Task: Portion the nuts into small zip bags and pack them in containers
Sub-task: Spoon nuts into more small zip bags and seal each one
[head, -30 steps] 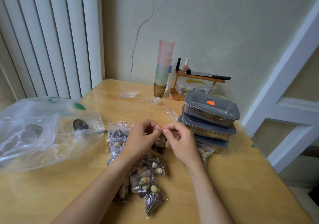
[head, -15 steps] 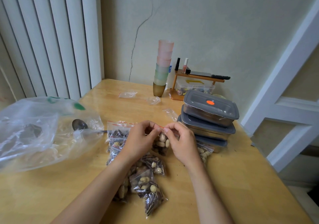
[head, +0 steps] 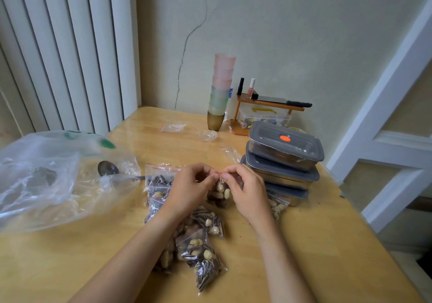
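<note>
I see both hands, left hand and right hand, pinching the red zip strip of a small bag mid-table; several filled bags lie near the front edge, unpacked; three lidded containers stand stacked toward the right edge, so packing appears to remain.

Tabletop, light wood, set into a room corner. Stack of tumblers, pink over green over amber, upright at the far edge by the wall. Just right of the stack: small wooden shelf carrying a black bottle, a pink nail-polish bottle and a knife laid flat. Left of the stack: white vertical blinds. Behind the stack: cracked wall. Far right of the stack: white door frame.
</note>
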Available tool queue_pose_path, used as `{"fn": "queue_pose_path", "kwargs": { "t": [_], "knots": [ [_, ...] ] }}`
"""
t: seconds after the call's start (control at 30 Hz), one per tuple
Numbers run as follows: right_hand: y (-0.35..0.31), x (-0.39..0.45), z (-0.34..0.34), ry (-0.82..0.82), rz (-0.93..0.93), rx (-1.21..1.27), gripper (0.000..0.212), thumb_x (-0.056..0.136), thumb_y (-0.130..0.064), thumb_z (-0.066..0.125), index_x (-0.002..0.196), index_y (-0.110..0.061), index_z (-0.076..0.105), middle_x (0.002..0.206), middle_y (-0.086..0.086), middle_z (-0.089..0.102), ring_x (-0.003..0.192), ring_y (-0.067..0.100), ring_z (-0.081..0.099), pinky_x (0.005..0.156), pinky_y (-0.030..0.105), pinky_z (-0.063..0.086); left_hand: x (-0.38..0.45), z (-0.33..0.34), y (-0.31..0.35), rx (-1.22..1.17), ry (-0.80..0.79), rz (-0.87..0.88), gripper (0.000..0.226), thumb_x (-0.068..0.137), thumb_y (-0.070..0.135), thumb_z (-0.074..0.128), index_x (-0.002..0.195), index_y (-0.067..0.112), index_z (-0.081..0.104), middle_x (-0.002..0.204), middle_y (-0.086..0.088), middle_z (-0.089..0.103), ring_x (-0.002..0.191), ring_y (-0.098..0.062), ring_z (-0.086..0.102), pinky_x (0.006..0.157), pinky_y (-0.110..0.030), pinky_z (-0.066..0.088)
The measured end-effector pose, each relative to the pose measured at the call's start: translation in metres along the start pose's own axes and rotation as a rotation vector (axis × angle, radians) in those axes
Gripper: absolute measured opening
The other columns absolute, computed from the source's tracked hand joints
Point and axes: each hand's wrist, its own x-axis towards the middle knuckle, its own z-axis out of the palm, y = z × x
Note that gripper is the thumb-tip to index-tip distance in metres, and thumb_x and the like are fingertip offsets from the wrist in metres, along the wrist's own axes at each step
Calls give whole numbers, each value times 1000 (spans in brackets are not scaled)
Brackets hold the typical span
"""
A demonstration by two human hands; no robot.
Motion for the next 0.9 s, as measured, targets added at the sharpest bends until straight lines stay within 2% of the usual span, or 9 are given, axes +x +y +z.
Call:
{"fn": "queue_pose_path", "kwargs": {
  "t": [0.1,0.37,0.57,0.7,0.8,0.9],
  "knots": [
    [1,0,0,-36,34,19,6,96,-19,71,91,-21,73,90,-12,66,87,8,64,73,13,45,0,0,0,8,-6,-6,8,93,21,72,85,20,75,78,1,76,77,-17,71,69,-26,54],
    [2,-1,-1,-39,40,7,8,94,-19,73,87,-23,72,90,-12,66,87,9,64,73,16,47,0,1,-1,31,-25,-1,7,93,21,72,87,19,75,78,2,76,77,-12,71,71,-26,56],
    [1,-1,-2,-35,27,-17,9,94,-18,73,86,-22,71,88,-13,64,87,10,63,72,16,46,-1,1,0,35,-7,6,5,91,20,74,86,21,74,75,6,74,71,-8,70,64,-19,52],
    [0,-1,-3,-34,11,-33,11,95,-16,71,85,-21,69,87,-13,62,86,9,61,72,14,44,-1,1,1,44,5,24,9,91,21,73,83,20,73,75,3,74,72,-14,70,64,-22,51],
    [-2,-1,-3,-28,8,-1,12,94,-15,70,84,-21,68,86,-11,63,85,12,62,71,12,42,-1,1,3,-1,-10,4,11,93,19,70,83,17,72,76,-3,74,70,-16,68,64,-22,50],
    [-1,-1,-4,-42,55,77,7,93,-24,67,85,-23,67,87,-8,66,85,13,63,72,16,45,-1,0,4,-116,-45,-46,13,95,17,67,84,13,73,73,-6,71,67,-11,62,67,-25,50]
  ]
}}
